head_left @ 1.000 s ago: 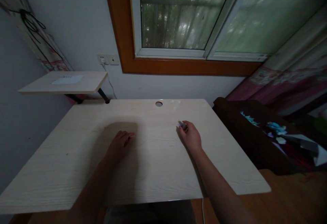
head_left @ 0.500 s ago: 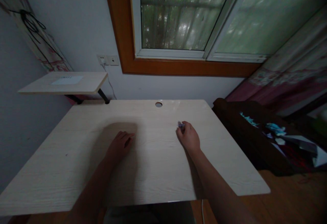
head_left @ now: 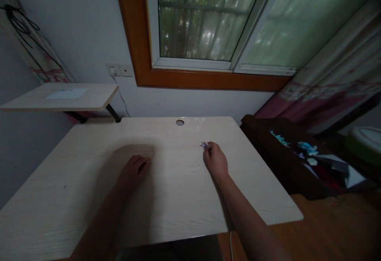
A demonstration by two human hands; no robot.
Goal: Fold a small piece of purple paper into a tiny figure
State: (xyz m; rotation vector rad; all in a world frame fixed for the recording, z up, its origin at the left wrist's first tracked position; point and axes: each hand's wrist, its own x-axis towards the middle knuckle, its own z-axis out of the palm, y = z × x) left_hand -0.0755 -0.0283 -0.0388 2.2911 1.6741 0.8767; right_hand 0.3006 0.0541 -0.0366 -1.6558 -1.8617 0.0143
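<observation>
My right hand (head_left: 216, 160) rests over the right half of the pale wooden desk (head_left: 181, 197). Its thumb and fingers pinch a small purple-and-white folded paper piece (head_left: 204, 144), which sticks out to the left of the fingertips. The paper is too small to make out its exact shape. To the left, my left hand (head_left: 135, 169) lies on the desk in its own shadow. Those fingers are loosely curled, the thumb close to the index finger, and nothing shows between them.
A raised shelf (head_left: 98, 101) carrying a white sheet (head_left: 67, 93) stands at the desk's back left. Near the back edge is a round cable hole (head_left: 179, 122). Right of the desk, a dark brown piece of furniture (head_left: 253, 134) holds turquoise pieces (head_left: 307, 148) and papers.
My view has turned slightly right, so the desk and shelf sit further left. The paper piece now protrudes more to the left from my right fingertips. My left hand keeps its curled pose.
</observation>
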